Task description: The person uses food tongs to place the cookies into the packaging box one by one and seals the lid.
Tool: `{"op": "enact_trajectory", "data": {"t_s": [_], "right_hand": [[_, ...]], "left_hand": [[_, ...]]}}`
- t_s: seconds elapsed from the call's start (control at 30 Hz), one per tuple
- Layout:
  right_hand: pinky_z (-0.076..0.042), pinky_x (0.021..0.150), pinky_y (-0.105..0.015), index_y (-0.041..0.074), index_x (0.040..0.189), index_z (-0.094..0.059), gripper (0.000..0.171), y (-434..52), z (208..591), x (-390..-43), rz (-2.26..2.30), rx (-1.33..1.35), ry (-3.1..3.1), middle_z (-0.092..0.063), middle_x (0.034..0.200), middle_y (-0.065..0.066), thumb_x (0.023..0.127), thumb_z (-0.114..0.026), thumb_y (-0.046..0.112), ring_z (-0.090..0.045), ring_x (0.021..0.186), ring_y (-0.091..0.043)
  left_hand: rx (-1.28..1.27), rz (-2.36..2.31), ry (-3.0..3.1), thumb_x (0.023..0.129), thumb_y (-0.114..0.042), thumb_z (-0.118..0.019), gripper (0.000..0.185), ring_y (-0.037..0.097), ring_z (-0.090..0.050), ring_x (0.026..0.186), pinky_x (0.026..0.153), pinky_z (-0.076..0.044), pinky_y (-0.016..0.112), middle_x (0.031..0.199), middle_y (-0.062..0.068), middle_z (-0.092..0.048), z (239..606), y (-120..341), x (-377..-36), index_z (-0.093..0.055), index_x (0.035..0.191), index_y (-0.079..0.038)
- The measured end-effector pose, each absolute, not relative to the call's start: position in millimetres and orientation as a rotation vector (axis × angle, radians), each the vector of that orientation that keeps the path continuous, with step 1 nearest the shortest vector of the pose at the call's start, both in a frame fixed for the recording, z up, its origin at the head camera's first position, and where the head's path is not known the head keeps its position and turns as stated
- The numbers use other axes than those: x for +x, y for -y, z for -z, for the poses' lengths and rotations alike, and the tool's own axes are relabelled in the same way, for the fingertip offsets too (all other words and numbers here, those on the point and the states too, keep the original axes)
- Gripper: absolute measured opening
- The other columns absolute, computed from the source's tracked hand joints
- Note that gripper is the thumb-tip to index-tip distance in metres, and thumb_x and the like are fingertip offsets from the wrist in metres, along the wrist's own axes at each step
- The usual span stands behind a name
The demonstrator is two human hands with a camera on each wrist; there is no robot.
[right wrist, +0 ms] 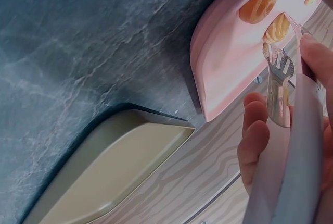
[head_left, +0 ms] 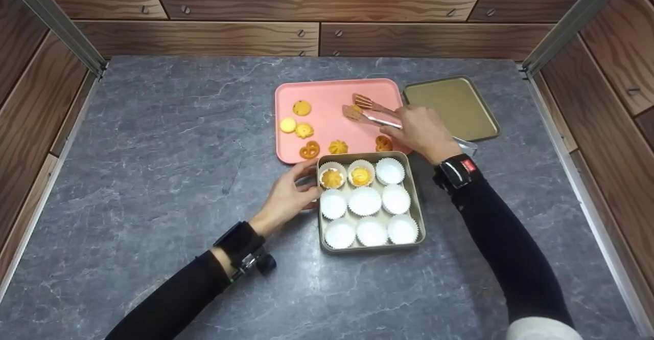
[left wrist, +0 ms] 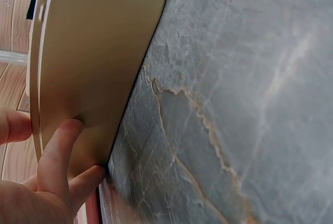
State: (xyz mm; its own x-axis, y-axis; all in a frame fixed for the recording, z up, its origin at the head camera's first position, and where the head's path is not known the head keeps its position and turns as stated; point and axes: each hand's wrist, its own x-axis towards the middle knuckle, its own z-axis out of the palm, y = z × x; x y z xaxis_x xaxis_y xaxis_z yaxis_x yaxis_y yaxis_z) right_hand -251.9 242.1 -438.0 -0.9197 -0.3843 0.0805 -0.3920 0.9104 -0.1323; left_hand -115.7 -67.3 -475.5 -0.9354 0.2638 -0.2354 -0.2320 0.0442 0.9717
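Left arm: black sleeve, reaching in from the lower left, a dark band at the wrist.
Left hand (head_left: 287,197): fingers curled, with fingertips (left wrist: 67,130) pressed flat against a wall; thumb set apart on the other side.
Right arm: black sleeve, reaching in from the lower right, a black band with a red mark at the wrist.
Right hand (head_left: 421,131): knuckles up, fingers (right wrist: 255,130) curled in a grip.

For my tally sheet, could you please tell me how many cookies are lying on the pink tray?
7 visible on the pink tray: three at its left, three along the near edge, one between the tongs' tips. The right hand may hide others.
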Motion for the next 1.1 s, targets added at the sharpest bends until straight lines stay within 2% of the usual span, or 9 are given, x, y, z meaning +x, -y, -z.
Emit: {"op": "enact_trajectory", "data": {"t_s": [0.27, 0.57, 0.87, 1.1], "right_hand": [[-0.055, 0.064, -0.061, -0.003, 0.102, -0.07, 0.052, -250.5, 436.1, -243.5, -0.254, 0.601, 2.997, -0.068, 0.081, -0.022, 0.093, -0.075, 0.047, -0.067, 0.076, -0.046], [-0.053, 0.065, -0.061, -0.001, 0.112, -0.072, 0.041, -264.8, 429.8, -228.0, -0.339, 0.641, 2.913, -0.069, 0.087, -0.02, 0.097, -0.072, 0.038, -0.067, 0.079, -0.042], [-0.052, 0.061, -0.056, 0.002, 0.122, -0.072, 0.054, -271.1, 429.8, -221.0, -0.293, 0.641, 2.963, -0.067, 0.085, -0.015, 0.092, -0.076, 0.046, -0.062, 0.074, -0.035], [-0.058, 0.06, -0.058, -0.004, 0.112, -0.068, 0.054, -279.2, 427.0, -209.0, -0.129, 0.755, 2.858, -0.068, 0.093, -0.02, 0.089, -0.08, 0.043, -0.068, 0.077, -0.042]], "left_hand": [[0.029, -1.945, -1.984, 0.09, 0.002, -0.069, 0.075, 0.04, -0.058, 0.13, 0.086, -0.065, 0.038, 0.154, 0.021, -0.046, 475.0, 66.2, -116.0, -0.041, 0.158, -0.012], [0.041, -1.958, -1.982, 0.09, 0.001, -0.067, 0.074, 0.042, -0.056, 0.131, 0.086, -0.065, 0.039, 0.154, 0.021, -0.045, 474.8, 67.3, -114.9, -0.041, 0.158, -0.011], [0.04, -1.951, -1.992, 0.09, 0.001, -0.068, 0.074, 0.042, -0.056, 0.131, 0.087, -0.065, 0.039, 0.154, 0.022, -0.045, 475.6, 67.2, -114.2, -0.04, 0.158, -0.01], [0.037, -1.947, -1.998, 0.09, 0.0, -0.069, 0.075, 0.042, -0.057, 0.131, 0.087, -0.065, 0.04, 0.155, 0.021, -0.045, 476.0, 66.9, -115.0, -0.041, 0.158, -0.011]]}}
